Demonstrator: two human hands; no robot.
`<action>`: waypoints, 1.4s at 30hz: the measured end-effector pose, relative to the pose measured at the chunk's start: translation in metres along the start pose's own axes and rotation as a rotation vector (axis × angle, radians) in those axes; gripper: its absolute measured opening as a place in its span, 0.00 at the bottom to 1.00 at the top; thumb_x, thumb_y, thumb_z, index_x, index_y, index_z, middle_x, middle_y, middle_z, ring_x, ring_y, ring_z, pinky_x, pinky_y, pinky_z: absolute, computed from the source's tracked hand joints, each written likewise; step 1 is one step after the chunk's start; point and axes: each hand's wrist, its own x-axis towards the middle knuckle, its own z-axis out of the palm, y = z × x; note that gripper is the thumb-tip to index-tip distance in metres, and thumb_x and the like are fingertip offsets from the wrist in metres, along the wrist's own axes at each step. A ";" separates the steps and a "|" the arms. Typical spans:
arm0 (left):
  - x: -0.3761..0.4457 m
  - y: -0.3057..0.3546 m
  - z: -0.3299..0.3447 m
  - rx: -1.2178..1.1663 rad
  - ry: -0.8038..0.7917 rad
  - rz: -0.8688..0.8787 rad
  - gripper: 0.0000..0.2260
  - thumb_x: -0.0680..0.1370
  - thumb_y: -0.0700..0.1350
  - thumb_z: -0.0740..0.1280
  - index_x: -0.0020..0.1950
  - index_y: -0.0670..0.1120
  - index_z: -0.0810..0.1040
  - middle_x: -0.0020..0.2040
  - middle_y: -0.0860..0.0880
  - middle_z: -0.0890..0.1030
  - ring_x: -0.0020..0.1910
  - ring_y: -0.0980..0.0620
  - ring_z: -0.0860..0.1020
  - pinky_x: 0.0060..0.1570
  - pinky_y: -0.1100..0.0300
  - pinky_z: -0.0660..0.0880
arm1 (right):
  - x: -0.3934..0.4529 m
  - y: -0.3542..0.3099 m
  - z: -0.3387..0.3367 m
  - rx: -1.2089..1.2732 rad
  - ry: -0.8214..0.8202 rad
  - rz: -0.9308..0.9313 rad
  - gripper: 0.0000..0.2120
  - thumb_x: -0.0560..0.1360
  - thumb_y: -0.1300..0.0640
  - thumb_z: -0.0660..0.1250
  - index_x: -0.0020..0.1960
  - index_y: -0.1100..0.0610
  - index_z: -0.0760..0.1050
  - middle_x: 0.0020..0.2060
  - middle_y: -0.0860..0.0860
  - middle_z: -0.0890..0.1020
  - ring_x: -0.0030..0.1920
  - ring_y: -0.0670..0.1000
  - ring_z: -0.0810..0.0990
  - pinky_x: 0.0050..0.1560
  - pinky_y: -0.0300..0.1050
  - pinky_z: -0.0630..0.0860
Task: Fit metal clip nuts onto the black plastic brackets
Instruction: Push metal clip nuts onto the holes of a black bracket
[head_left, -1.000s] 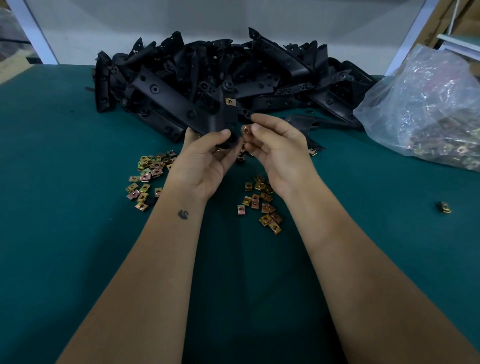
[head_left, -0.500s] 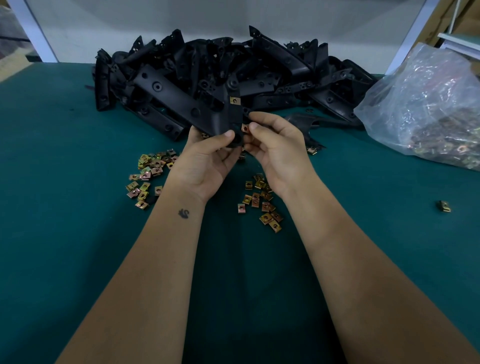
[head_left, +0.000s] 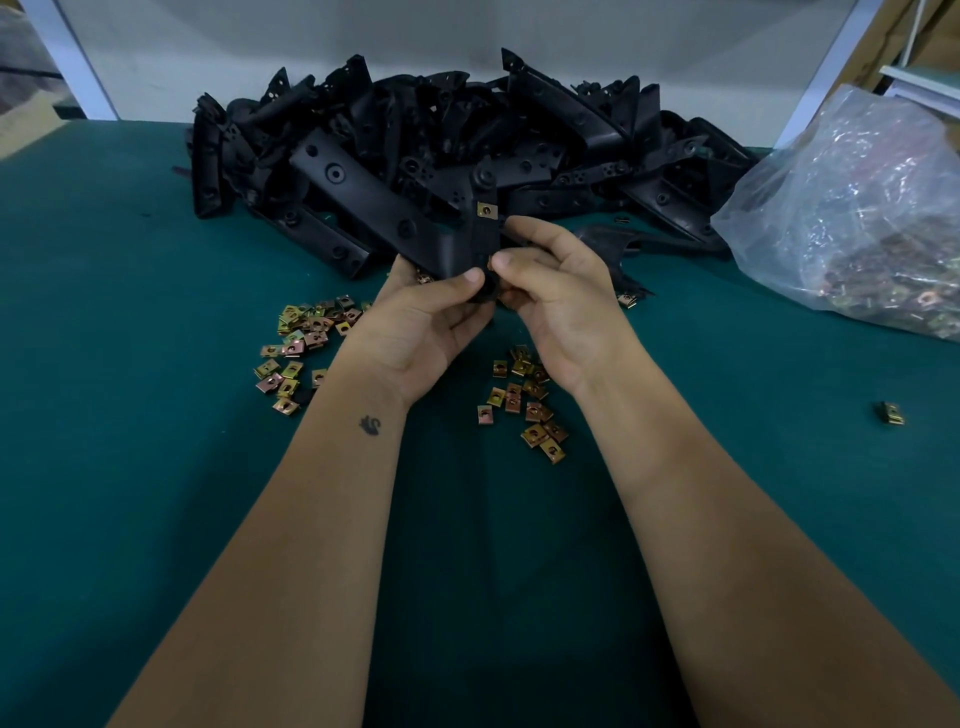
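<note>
I hold one black plastic bracket (head_left: 415, 218) up over the green table, in front of the pile. My left hand (head_left: 415, 332) grips its lower end, thumb on top. My right hand (head_left: 561, 306) pinches the same end from the right, its thumb tip meeting the left thumb; whatever it pinches there is hidden by the fingers. One brass-coloured clip nut (head_left: 487, 210) sits fitted on the bracket's upper arm. Loose clip nuts lie in two scatters: a left group (head_left: 298, 348) and a group under my right wrist (head_left: 524, 400).
A big heap of black brackets (head_left: 467, 140) fills the back of the green table (head_left: 130, 467). A clear plastic bag of clip nuts (head_left: 862, 218) sits at the right. A single stray nut (head_left: 891, 413) lies far right. A white wall runs behind the heap.
The clip nut once visible at my right fingertips has gone out of sight against the bracket's lower end. Both thumbs have closed together there, and the bracket has lifted slightly.
</note>
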 end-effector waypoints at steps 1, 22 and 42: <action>0.000 0.000 0.000 0.011 -0.002 -0.003 0.23 0.78 0.33 0.64 0.70 0.50 0.69 0.52 0.51 0.84 0.51 0.52 0.83 0.51 0.59 0.79 | 0.000 0.000 -0.001 -0.008 -0.002 0.003 0.15 0.74 0.69 0.69 0.57 0.57 0.76 0.36 0.51 0.81 0.39 0.46 0.80 0.45 0.40 0.77; 0.002 -0.004 0.010 -0.012 0.191 0.013 0.18 0.76 0.31 0.68 0.64 0.43 0.74 0.51 0.47 0.84 0.50 0.52 0.83 0.49 0.60 0.81 | -0.001 -0.001 0.001 -0.181 0.094 -0.049 0.07 0.77 0.64 0.67 0.52 0.55 0.80 0.41 0.50 0.83 0.33 0.42 0.76 0.36 0.37 0.72; 0.006 0.000 0.008 -0.087 0.448 0.088 0.09 0.79 0.42 0.69 0.57 0.41 0.76 0.48 0.44 0.82 0.40 0.51 0.83 0.42 0.59 0.81 | -0.002 -0.002 0.004 -0.150 0.120 -0.047 0.04 0.78 0.58 0.68 0.48 0.52 0.81 0.41 0.48 0.83 0.35 0.46 0.78 0.40 0.41 0.73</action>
